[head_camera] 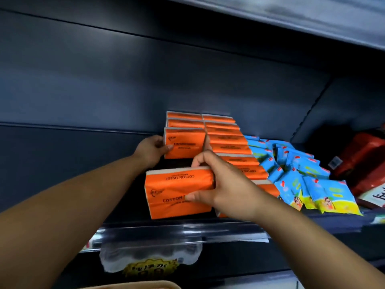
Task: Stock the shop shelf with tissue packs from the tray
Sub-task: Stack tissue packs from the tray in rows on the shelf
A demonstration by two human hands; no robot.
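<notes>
While the left hand [151, 150] curls its fingers and thumb round one end of the standing pack [185, 143], the front one of the left row [183, 119], the right hand [227, 184] grasps the held pack [177, 192], with its thumb on the front face and its fingers hooked over the top edge. This orange tissue pack sits low on the shelf [208, 229], just on the near side of the left hand and a gap short of the pack that hand steadies. Whether its underside already touches the shelf floor I cannot tell.

Beyond the right hand's knuckles runs the right row [229, 142] of the same orange packs, reaching nearer the front. Further out past that hand lie blue packets [302, 174] in a loose heap, then a red package [362, 155]. Below both forearms a pale strip of the tray [135, 285] shows at the frame's edge.

The step in hand looks like placement: adding the next pack to the shorter left row. The next move likely calls for sliding the held pack away from the body until it butts against the standing one, upright and square with its neighbour. The left hand would brace the row so it does not tip backward. The wrapping looks soft, so a light grip should do.
</notes>
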